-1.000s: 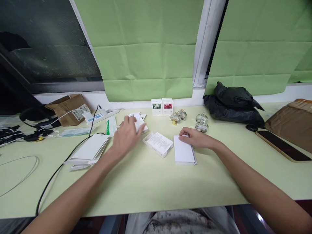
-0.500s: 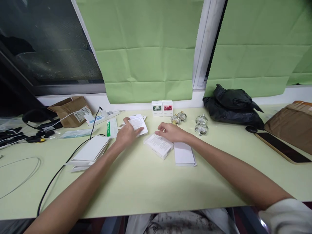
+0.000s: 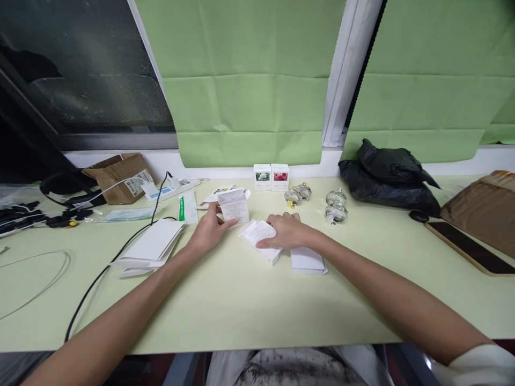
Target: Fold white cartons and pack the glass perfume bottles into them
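My left hand (image 3: 209, 231) pinches a white printed carton (image 3: 234, 209), raised partly upright off the table. More white cartons with a picture print (image 3: 217, 196) lie behind it. My right hand (image 3: 290, 230) lies over another white carton (image 3: 257, 234) covered in small print, its thumb on the near side and its fingers curled over the far side. This carton looks flattened or thin, and part of it is hidden under the hand. Close to the right wrist is a plain white folded carton (image 3: 308, 261). Two small boxes with flower pictures (image 3: 271, 178) stand upright at the back.
Glass bottles with gold tops (image 3: 298, 194) and silver-topped ones (image 3: 335, 206) stand behind my right hand. White folded cartons (image 3: 151, 246) are stacked at left beside a black cable (image 3: 98, 274). A black bag (image 3: 390, 179), phone (image 3: 470, 246) and cardboard box (image 3: 120, 179) flank the work area.
My left hand has tilted its carton up from lying nearly flat. My right hand has come down onto the middle carton and closed around it.
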The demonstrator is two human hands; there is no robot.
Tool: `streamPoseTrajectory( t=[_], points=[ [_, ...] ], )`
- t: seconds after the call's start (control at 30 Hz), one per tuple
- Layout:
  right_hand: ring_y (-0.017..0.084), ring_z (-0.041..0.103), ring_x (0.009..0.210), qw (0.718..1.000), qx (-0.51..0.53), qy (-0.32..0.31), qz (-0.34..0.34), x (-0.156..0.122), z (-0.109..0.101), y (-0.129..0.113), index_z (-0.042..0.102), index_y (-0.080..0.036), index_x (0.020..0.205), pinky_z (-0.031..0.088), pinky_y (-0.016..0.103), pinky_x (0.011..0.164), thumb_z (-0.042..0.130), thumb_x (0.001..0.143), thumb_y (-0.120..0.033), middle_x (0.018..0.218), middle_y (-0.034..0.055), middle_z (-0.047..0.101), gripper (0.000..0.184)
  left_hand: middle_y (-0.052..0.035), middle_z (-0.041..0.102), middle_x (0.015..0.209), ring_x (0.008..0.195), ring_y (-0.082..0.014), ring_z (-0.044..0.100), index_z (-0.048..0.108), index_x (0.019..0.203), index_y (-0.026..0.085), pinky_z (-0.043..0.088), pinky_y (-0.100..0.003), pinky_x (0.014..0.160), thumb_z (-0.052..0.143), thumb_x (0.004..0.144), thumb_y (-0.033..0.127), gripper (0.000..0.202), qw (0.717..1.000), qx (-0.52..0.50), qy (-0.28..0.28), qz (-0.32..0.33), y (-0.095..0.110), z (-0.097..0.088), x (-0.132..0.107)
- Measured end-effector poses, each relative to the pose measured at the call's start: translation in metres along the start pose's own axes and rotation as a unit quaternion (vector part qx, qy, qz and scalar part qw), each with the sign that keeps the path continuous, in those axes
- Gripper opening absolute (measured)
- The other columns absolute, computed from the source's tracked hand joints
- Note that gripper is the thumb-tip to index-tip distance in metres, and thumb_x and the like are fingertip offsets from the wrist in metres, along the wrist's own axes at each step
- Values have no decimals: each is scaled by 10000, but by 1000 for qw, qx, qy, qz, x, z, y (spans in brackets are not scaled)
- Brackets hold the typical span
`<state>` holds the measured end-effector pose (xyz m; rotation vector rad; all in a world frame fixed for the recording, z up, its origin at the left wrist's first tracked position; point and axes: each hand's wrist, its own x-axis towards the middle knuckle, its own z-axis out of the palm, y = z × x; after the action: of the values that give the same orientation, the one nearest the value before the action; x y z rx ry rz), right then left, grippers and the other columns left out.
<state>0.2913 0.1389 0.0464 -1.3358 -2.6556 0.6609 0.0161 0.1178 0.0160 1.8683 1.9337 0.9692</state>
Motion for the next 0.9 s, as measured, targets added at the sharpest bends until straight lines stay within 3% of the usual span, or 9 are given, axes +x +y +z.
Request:
streamPoseTrajectory(
  t=[0.17, 0.27, 0.37, 0.4, 0.47, 0.57, 0.7, 0.8, 0.9],
  points=[
    [425, 557, 1144, 1000, -21, 7, 11, -3, 1, -2, 600, -230, 940, 393, 537, 987, 568, 790, -919, 1087, 168, 710, 706, -112, 688, 1283, 840, -244, 709, 443, 1309, 236, 528, -359, 729, 750, 847, 502, 615, 1000, 15, -12, -5, -1, -2, -4],
    [425, 551, 1133, 999, -37, 9, 8, -6, 1, -3, 596, -235, 882, 383, 539, 989, 575, 777, -929, 1001, 160, 714, 703, -116, 620, 1359, 840, -226, 672, 415, 1384, 234, 518, -360, 741, 772, 809, 494, 725, 998, 49, 24, -10, -1, -9, -15],
    [425, 564, 1103, 999, -53, 5, 5, -10, -2, -3, 615, -233, 868, 366, 551, 1003, 595, 795, -902, 873, 144, 709, 673, -95, 624, 1248, 819, -223, 649, 441, 1357, 230, 490, -349, 710, 687, 875, 588, 649, 995, 73, 60, -36, 7, -16, -37],
    [422, 572, 1098, 999, -49, 16, 3, -12, -4, -2, 632, -229, 929, 361, 555, 1010, 606, 807, -881, 888, 142, 713, 663, -70, 638, 1177, 793, -214, 644, 460, 1347, 244, 482, -341, 700, 619, 926, 611, 580, 997, 65, 43, -25, 12, -17, -46],
    [401, 594, 1111, 999, -18, 36, -28, -15, -9, -1, 626, -239, 1161, 356, 550, 1029, 610, 871, -802, 1004, 133, 722, 634, -20, 663, 1045, 745, -199, 642, 479, 1383, 292, 473, -328, 687, 532, 988, 629, 521, 998, 39, -42, 11, 26, -15, -63],
    [338, 614, 1157, 993, 44, -3, -112, -20, -17, 5, 554, -331, 1371, 351, 507, 1060, 546, 1010, -607, 1132, 88, 710, 454, 10, 678, 912, 735, -216, 656, 479, 1465, 341, 462, -329, 669, 534, 985, 669, 583, 990, 28, -131, 35, 46, -5, -80],
    [329, 588, 1203, 991, 46, -22, -125, -24, -19, 12, 600, -348, 1362, 324, 509, 1090, 577, 1023, -481, 1171, 80, 701, 365, -25, 706, 956, 815, -249, 673, 589, 1337, 283, 469, -351, 689, 553, 956, 716, 578, 988, 33, -147, 24, 59, 8, -80],
    [340, 560, 1215, 989, 41, -17, -141, -24, -17, 15, 573, -358, 1435, 337, 517, 1078, 583, 1023, -440, 1177, 92, 689, 420, -49, 704, 1081, 895, -253, 675, 639, 1184, 249, 485, -362, 746, 565, 960, 691, 501, 987, 27, -149, 52, 61, 11, -74],
    [351, 553, 1183, 990, 23, -17, -138, -20, -16, 19, 659, -329, 1354, 341, 535, 1057, 575, 1029, -434, 1139, 106, 695, 352, -67, 681, 1154, 965, -264, 669, 641, 1133, 231, 495, -374, 799, 581, 963, 663, 468, 986, 33, -147, 76, 61, 12, -72]
  ],
)
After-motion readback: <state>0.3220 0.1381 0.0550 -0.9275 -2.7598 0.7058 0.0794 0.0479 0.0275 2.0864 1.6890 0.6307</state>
